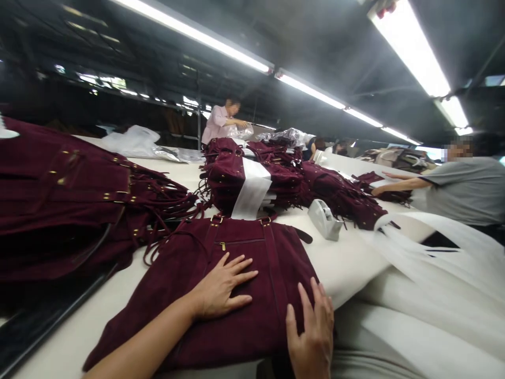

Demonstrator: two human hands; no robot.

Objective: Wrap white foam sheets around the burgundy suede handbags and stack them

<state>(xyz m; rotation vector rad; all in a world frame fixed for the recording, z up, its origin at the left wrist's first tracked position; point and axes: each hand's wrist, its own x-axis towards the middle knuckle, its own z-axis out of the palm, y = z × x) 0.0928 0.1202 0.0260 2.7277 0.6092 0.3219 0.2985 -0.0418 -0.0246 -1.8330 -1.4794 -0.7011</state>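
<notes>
A burgundy handbag lies flat on the pale table in front of me, with a zip pocket, straps and brass-coloured buckles at its far edge. My left hand rests palm down on its middle, fingers spread. At the bag's right side, my right hand has its fingers stretched out against the edge. Just beyond the bag stands a stack of burgundy bags, with a strip of white paper hanging down over its front.
More burgundy bags are piled at the left. A tape dispenser sits right of the stack. White sheeting spills over the right side. One co-worker stands at the back, another at the right, reaching toward bags.
</notes>
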